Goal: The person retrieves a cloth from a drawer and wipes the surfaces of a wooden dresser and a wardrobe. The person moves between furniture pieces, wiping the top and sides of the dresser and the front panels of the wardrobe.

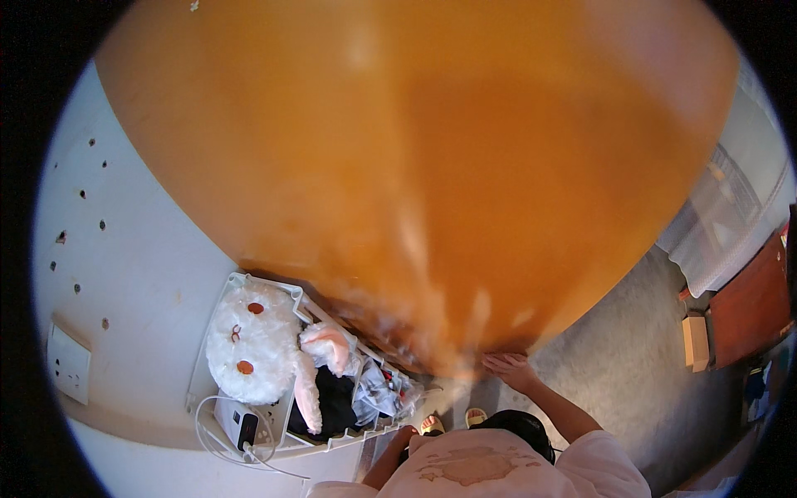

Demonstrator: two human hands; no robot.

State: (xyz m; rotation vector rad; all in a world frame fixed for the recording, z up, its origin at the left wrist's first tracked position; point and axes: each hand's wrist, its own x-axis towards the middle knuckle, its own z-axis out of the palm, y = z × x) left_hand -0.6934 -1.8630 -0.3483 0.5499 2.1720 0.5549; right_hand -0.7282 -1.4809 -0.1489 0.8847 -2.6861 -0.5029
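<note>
A large orange-brown panel with a glossy surface (pixel 498 187) fills most of the view before me. My right hand (pixel 507 367) rests at its lower edge with the fingers against it; whether it grips the edge cannot be told. My left hand (pixel 408 432) is low beside my body, near the front edge of a white plastic rack (pixel 336 443), mostly hidden by my forearm and shirt. On the rack lie a white plush rabbit (pixel 255 342), black cloth (pixel 333 404), clear plastic bags (pixel 377 392) and a white power bank (pixel 236 423) with a cable.
A white wall (pixel 155 280) with several holes and a socket plate (pixel 68 364) stands at the left. At the right are the grey floor (pixel 598 361), a cardboard box (pixel 695 342), a reddish-brown board (pixel 750 305) and a pale hanging curtain (pixel 703 261).
</note>
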